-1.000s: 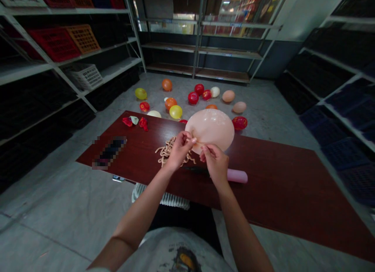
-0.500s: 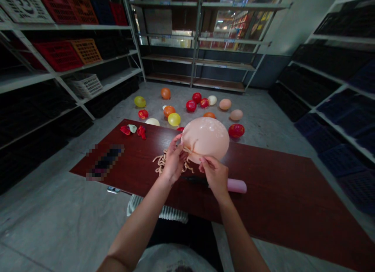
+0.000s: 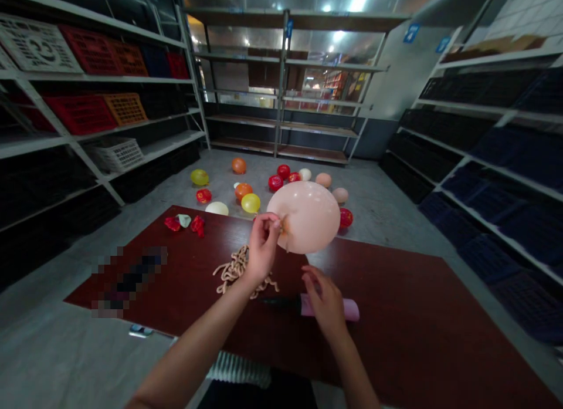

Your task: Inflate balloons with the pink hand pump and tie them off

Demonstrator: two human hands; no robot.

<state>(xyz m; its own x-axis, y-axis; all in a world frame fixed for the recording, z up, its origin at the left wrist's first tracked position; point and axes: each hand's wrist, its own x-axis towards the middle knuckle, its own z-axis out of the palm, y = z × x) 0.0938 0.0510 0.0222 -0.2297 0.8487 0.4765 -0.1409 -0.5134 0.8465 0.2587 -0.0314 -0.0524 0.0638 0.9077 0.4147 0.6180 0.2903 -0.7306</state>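
A large pale pink balloon (image 3: 310, 215) hangs above the dark red-brown table (image 3: 396, 315), its tied end toward me. My left hand (image 3: 264, 244) pinches it at that end between thumb and fingertips. Apart from the balloon, my right hand (image 3: 325, 297) hovers with bent, parted fingers and nothing in them. Below and behind that hand lies a pink cylinder (image 3: 350, 310) with a dark thin part pointing left, probably a balloon pump. A heap of tan, uninflated long balloons (image 3: 233, 271) rests by my left wrist.
Crumpled red and pale balloon pieces (image 3: 197, 226) lie at the table's far left corner, with a blurred-out object (image 3: 136, 277) nearer. Inflated balloons, including a yellow one (image 3: 250, 203), are scattered on the floor beyond. Shelves with crates (image 3: 81, 114) stand left and right; a rack (image 3: 281, 127) stands behind.
My right hand has let go of the balloon's tied end and moved down, away from it. The left hand keeps its pinch. The view has tilted upward.
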